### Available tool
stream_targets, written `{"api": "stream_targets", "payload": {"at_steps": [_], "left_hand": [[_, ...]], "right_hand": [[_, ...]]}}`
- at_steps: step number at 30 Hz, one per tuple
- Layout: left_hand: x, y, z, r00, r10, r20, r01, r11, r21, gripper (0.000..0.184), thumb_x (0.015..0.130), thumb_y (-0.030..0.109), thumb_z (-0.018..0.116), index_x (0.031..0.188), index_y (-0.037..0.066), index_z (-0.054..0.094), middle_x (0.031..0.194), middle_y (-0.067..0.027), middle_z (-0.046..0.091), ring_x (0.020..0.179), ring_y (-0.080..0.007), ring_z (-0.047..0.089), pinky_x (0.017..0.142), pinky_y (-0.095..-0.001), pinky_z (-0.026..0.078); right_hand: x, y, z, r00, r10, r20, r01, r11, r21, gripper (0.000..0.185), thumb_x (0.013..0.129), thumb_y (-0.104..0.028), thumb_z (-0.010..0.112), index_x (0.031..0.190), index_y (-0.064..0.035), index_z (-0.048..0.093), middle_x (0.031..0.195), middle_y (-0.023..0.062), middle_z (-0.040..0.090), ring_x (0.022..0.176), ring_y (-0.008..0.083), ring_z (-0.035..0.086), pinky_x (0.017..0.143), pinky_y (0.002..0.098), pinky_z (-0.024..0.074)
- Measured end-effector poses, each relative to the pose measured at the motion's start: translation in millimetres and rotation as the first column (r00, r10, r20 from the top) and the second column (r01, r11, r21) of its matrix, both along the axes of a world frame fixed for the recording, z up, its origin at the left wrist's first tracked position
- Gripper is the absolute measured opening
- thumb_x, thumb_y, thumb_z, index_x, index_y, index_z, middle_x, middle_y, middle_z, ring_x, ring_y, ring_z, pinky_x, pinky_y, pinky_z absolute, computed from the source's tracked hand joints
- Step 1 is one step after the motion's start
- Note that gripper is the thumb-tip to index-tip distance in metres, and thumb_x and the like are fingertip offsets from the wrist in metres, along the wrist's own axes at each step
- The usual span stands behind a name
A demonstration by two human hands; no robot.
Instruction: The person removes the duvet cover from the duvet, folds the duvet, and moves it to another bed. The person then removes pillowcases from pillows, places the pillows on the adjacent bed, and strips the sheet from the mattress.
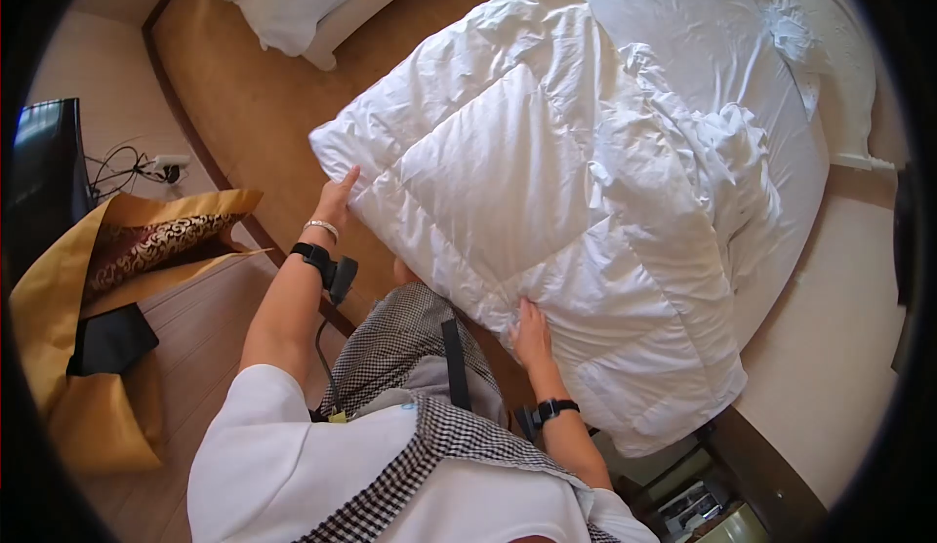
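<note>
A white quilted duvet (488,172) lies bunched and partly folded across the bed, its near edge lifted towards me. My left hand (339,197) is closed on the edge near the duvet's left corner, with the thumb on top and the other fingers mostly hidden. Lower down and to the right, my right hand (530,332) grips the same near edge, its fingers over the fabric. Under the duvet, the white-sheeted bed (781,153) shows on the right. Loose crumpled white cloth (737,143) is heaped along the duvet's right side.
Another bed (371,11) with white bedding stands at the top. On the left, a gold and patterned cloth (127,250) lies on a wooden surface (210,338), beside a dark screen (44,172) and cables (132,167). A dark-edged cabinet (761,465) is at lower right.
</note>
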State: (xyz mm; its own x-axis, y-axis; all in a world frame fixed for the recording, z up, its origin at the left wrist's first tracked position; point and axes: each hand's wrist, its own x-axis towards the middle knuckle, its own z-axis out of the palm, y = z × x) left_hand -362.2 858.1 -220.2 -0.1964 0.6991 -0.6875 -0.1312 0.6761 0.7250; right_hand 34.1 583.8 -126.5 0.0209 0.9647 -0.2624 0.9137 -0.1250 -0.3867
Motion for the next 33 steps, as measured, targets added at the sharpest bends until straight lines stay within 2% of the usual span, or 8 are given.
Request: {"api": "stream_targets", "payload": {"at_steps": [2, 3, 6, 14, 20, 24, 29, 33], "left_hand": [[12, 26, -6, 0.913, -0.109, -0.394, 0.187, 0.968, 0.166, 0.077, 0.076, 0.038, 0.074, 0.131, -0.006, 0.040, 0.122, -0.0169, 0.055, 0.111, -0.0286, 0.053, 0.096, -0.0380, 0.041], [17, 41, 10, 0.628, -0.199, -0.753, 0.192, 0.977, -0.097, 0.092, 0.073, 0.046, 0.073, 0.137, -0.005, 0.031, 0.134, -0.0224, 0.044, 0.123, -0.0343, 0.044, 0.103, -0.0410, 0.035], [32, 92, 45, 0.315, -0.268, -0.910, 0.459, 0.883, -0.101, 0.100, 0.072, 0.053, 0.072, 0.139, -0.005, 0.027, 0.143, -0.0254, 0.031, 0.134, -0.0358, 0.028, 0.110, -0.0392, 0.024], [55, 253, -14, 0.255, -0.801, -0.542, 0.844, 0.458, -0.280, 0.105, 0.068, 0.036, 0.080, 0.142, -0.006, 0.018, 0.138, -0.0283, 0.038, 0.129, -0.0348, 0.039, 0.105, -0.0365, 0.035], [66, 275, -75, 0.119, -0.992, 0.028, 0.913, 0.098, -0.395, 0.045, 0.085, 0.020, 0.055, 0.125, 0.001, 0.049, 0.117, -0.0142, 0.059, 0.102, -0.0232, 0.056, 0.089, -0.0345, 0.045], [55, 254, -1, 0.518, -0.763, 0.386, 0.855, 0.477, -0.205, 0.043, 0.089, 0.031, 0.053, 0.121, 0.002, 0.054, 0.114, -0.0091, 0.061, 0.100, -0.0183, 0.058, 0.084, -0.0315, 0.047], [88, 225, 130, 0.339, -0.872, 0.352, 0.940, 0.327, -0.094, 0.064, 0.077, 0.032, 0.068, 0.126, -0.003, 0.046, 0.114, -0.0121, 0.059, 0.100, -0.0235, 0.058, 0.086, -0.0330, 0.048], [179, 130, 256, 0.498, -0.851, 0.168, 0.866, 0.498, -0.048, 0.060, 0.067, 0.013, 0.062, 0.123, -0.006, 0.047, 0.104, -0.0134, 0.061, 0.089, -0.0246, 0.061, 0.078, -0.0342, 0.051]], "right_hand": [[13, 27, -14, 0.987, -0.145, -0.077, 0.139, 0.987, -0.076, 0.059, 0.078, -0.013, 0.065, 0.129, 0.0011, 0.041, 0.106, 0.0196, 0.059, 0.096, 0.0367, 0.057, 0.084, 0.0429, 0.0460], [20, 44, -18, 0.967, -0.228, -0.110, 0.215, 0.970, -0.116, 0.062, 0.080, -0.014, 0.065, 0.133, 0.0008, 0.037, 0.111, 0.0195, 0.058, 0.097, 0.0373, 0.057, 0.083, 0.0430, 0.0464], [22, 116, 35, 0.748, -0.566, -0.348, 0.522, 0.824, -0.218, 0.074, 0.081, -0.018, 0.066, 0.141, -0.0011, 0.025, 0.102, 0.0190, 0.061, 0.087, 0.0380, 0.060, 0.081, 0.0431, 0.0474], [84, 235, -26, 0.663, -0.749, 0.004, 0.724, 0.640, -0.255, 0.114, 0.067, -0.024, 0.079, 0.145, -0.0032, 0.000, 0.109, 0.0261, 0.061, 0.099, 0.0405, 0.059, 0.084, 0.0412, 0.0472], [111, 260, -51, 0.682, -0.732, -0.007, 0.678, 0.635, -0.369, 0.133, 0.051, -0.029, 0.087, 0.145, -0.0033, -0.004, 0.120, 0.0277, 0.054, 0.113, 0.0390, 0.052, 0.092, 0.0374, 0.0443], [112, 252, -47, 0.657, -0.747, -0.104, 0.679, 0.646, -0.350, 0.132, 0.052, -0.026, 0.086, 0.145, -0.0031, -0.003, 0.122, 0.0259, 0.054, 0.114, 0.0377, 0.052, 0.093, 0.0374, 0.0438], [109, 239, -45, 0.613, -0.766, -0.194, 0.704, 0.641, -0.307, 0.127, 0.053, -0.025, 0.085, 0.146, -0.0022, 0.001, 0.121, 0.0270, 0.054, 0.112, 0.0398, 0.052, 0.091, 0.0383, 0.0437], [100, 221, -41, 0.603, -0.745, -0.287, 0.692, 0.667, -0.277, 0.106, 0.067, -0.025, 0.077, 0.147, -0.0089, 0.010, 0.107, 0.0254, 0.061, 0.100, 0.0391, 0.058, 0.085, 0.0403, 0.0454]]}}
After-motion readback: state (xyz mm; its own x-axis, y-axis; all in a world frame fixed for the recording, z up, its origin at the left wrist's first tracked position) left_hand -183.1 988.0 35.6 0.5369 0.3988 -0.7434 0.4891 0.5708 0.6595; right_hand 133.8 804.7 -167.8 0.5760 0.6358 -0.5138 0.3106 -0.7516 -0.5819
